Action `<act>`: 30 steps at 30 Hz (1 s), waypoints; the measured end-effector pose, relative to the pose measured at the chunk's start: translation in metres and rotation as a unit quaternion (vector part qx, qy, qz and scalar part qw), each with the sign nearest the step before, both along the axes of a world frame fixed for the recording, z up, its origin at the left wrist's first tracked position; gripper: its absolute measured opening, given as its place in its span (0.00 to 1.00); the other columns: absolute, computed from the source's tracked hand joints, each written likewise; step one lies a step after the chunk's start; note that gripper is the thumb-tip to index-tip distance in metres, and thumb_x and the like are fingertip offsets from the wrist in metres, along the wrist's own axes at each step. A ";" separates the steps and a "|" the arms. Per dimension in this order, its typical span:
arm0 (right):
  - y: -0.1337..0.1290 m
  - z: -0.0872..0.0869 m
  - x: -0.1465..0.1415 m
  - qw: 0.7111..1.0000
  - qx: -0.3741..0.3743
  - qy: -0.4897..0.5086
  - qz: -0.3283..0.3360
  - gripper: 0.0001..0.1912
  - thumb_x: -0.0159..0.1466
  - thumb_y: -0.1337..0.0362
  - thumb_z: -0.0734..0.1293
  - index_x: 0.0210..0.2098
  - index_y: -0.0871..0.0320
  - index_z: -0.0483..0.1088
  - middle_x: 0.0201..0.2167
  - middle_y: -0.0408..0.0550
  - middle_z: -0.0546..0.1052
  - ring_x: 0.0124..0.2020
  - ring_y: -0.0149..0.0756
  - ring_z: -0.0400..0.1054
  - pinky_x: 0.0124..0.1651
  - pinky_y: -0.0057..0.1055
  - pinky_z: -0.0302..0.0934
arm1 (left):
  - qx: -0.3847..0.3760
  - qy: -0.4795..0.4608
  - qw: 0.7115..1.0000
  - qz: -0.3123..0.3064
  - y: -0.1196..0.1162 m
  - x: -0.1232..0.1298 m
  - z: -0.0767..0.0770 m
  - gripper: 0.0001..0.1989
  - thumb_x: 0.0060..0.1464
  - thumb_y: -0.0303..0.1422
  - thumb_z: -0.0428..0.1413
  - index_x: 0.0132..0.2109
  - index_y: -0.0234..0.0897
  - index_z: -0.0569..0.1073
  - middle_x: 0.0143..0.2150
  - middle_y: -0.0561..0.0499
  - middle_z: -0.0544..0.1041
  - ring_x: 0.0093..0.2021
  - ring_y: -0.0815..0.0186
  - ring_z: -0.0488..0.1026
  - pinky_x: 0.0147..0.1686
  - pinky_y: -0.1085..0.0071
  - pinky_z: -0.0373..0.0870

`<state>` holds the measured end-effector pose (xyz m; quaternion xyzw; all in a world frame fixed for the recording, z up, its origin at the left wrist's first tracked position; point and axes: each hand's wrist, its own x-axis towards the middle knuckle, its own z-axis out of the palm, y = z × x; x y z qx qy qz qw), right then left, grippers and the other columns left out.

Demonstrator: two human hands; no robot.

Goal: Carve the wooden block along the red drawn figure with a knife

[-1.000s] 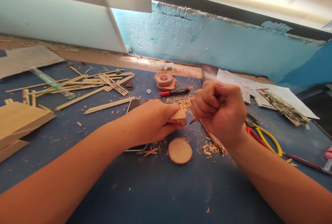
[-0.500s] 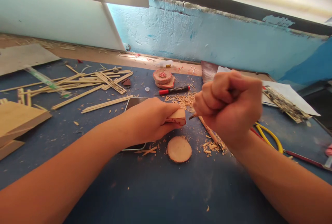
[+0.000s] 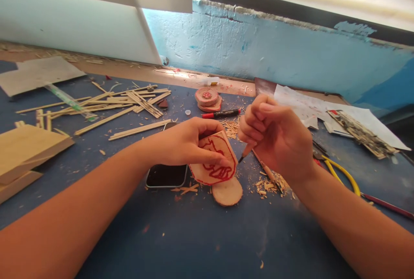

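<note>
My left hand (image 3: 184,143) grips a wooden block (image 3: 202,171) whose face, turned up towards me, bears a red drawn outline and figure. My right hand (image 3: 274,132) is closed around a carving tool (image 3: 247,150) with a wooden shaft and dark tip; the tip is close to the block's right edge, and whether it touches I cannot tell. Below the block lies a round wood slice (image 3: 227,192), partly covered by it. Under my left wrist a phone (image 3: 168,176) rests on the table. A wooden-handled tool (image 3: 267,170) lies among shavings, partly behind my right hand.
Thin wooden sticks (image 3: 139,130) are scattered at the left, near stacked boards (image 3: 32,145). A red marker (image 3: 221,114) and carved wood slices (image 3: 207,95) lie behind my hands. Yellow-handled pliers (image 3: 343,171) and papers (image 3: 365,119) are on the right.
The block has been tilted, so its red-drawn face shows instead of its edge. My right hand has turned a little and moved left, showing more of the carving tool.
</note>
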<state>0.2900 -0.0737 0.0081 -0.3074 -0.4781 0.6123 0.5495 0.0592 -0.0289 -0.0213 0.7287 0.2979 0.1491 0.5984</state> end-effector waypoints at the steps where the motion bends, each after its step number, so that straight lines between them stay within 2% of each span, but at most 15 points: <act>1: 0.000 0.000 0.001 1.000 -0.016 -0.005 0.006 0.18 0.67 0.62 0.75 0.29 0.54 0.63 0.26 0.37 0.59 0.25 0.28 0.52 0.29 0.27 0.56 | -0.008 -0.007 1.000 0.001 0.000 0.001 0.000 0.19 0.60 0.43 0.76 0.47 0.39 0.78 0.46 0.50 0.89 0.45 0.57 0.88 0.43 0.65 0.84; 4: 0.001 -0.004 0.003 0.999 -0.041 -0.017 0.030 0.15 0.68 0.61 0.75 0.29 0.55 0.67 0.27 0.38 0.63 0.26 0.28 0.56 0.30 0.27 0.61 | 0.009 0.016 1.000 -0.004 -0.003 0.003 0.001 0.22 0.61 0.45 0.75 0.54 0.40 0.79 0.47 0.51 0.88 0.46 0.58 0.87 0.44 0.66 0.83; 6: 0.002 -0.007 0.004 0.998 -0.042 -0.027 0.043 0.16 0.70 0.57 0.74 0.29 0.56 0.70 0.29 0.40 0.66 0.27 0.30 0.60 0.32 0.29 0.66 | 0.075 0.057 0.996 -0.004 -0.007 0.005 0.002 0.32 0.55 0.48 0.78 0.61 0.42 0.80 0.50 0.51 0.87 0.49 0.55 0.85 0.47 0.65 0.81; 8: 0.001 -0.008 0.006 0.997 -0.039 -0.042 0.042 0.17 0.72 0.55 0.73 0.30 0.56 0.72 0.30 0.42 0.68 0.29 0.32 0.64 0.35 0.31 0.69 | 0.146 0.089 0.985 -0.004 -0.012 0.006 0.001 0.46 0.46 0.51 0.82 0.68 0.44 0.78 0.57 0.48 0.85 0.56 0.50 0.84 0.54 0.61 0.80; 10: 0.001 -0.009 0.008 0.997 -0.035 -0.053 0.031 0.19 0.74 0.54 0.72 0.29 0.55 0.73 0.30 0.44 0.69 0.31 0.34 0.66 0.37 0.32 0.70 | 0.195 0.110 0.975 -0.009 -0.016 0.007 -0.002 0.51 0.43 0.53 0.82 0.71 0.44 0.76 0.65 0.45 0.82 0.63 0.46 0.81 0.62 0.58 0.78; 14: 0.000 -0.009 0.011 0.997 -0.015 -0.080 0.015 0.21 0.75 0.50 0.73 0.30 0.55 0.73 0.31 0.44 0.70 0.32 0.35 0.69 0.40 0.31 0.69 | 0.219 0.133 0.966 -0.028 -0.021 0.009 -0.006 0.49 0.49 0.51 0.79 0.74 0.44 0.73 0.68 0.43 0.80 0.65 0.45 0.79 0.65 0.56 0.76; 19: 0.002 -0.008 0.021 0.990 0.008 -0.143 0.000 0.28 0.74 0.38 0.74 0.31 0.55 0.74 0.32 0.44 0.71 0.33 0.34 0.69 0.39 0.31 0.69 | 0.193 0.140 0.970 -0.038 -0.022 0.009 -0.005 0.53 0.50 0.50 0.79 0.78 0.43 0.71 0.72 0.40 0.78 0.70 0.43 0.77 0.71 0.53 0.74; 23: 0.000 -0.015 0.040 0.988 -0.012 -0.156 -0.002 0.31 0.73 0.33 0.74 0.32 0.55 0.76 0.31 0.45 0.72 0.29 0.33 0.70 0.31 0.30 0.68 | 0.205 0.149 0.966 -0.048 -0.024 0.009 -0.003 0.53 0.52 0.48 0.77 0.80 0.44 0.69 0.76 0.40 0.75 0.74 0.41 0.73 0.77 0.51 0.70; 25: -0.003 -0.022 0.051 0.987 -0.023 -0.157 0.015 0.31 0.74 0.33 0.73 0.32 0.55 0.76 0.30 0.45 0.73 0.27 0.34 0.71 0.27 0.30 0.69 | 0.205 0.158 0.965 -0.052 -0.024 0.009 -0.003 0.55 0.53 0.46 0.77 0.82 0.44 0.67 0.77 0.41 0.74 0.76 0.42 0.71 0.79 0.50 0.67; 27: -0.009 -0.028 0.063 0.985 -0.035 -0.166 0.030 0.29 0.76 0.36 0.72 0.34 0.55 0.78 0.30 0.46 0.76 0.28 0.35 0.74 0.28 0.29 0.72 | 0.197 0.152 0.967 -0.052 -0.024 0.008 -0.003 0.55 0.53 0.45 0.77 0.83 0.43 0.66 0.78 0.41 0.73 0.78 0.42 0.70 0.81 0.49 0.65; 30: -0.018 -0.026 0.076 0.975 -0.051 -0.208 0.063 0.17 0.76 0.48 0.77 0.39 0.54 0.83 0.34 0.48 0.81 0.31 0.36 0.80 0.32 0.29 0.76 | 0.190 0.137 0.970 -0.059 -0.024 0.008 -0.004 0.53 0.53 0.44 0.76 0.81 0.41 0.68 0.79 0.40 0.73 0.77 0.43 0.71 0.79 0.52 0.68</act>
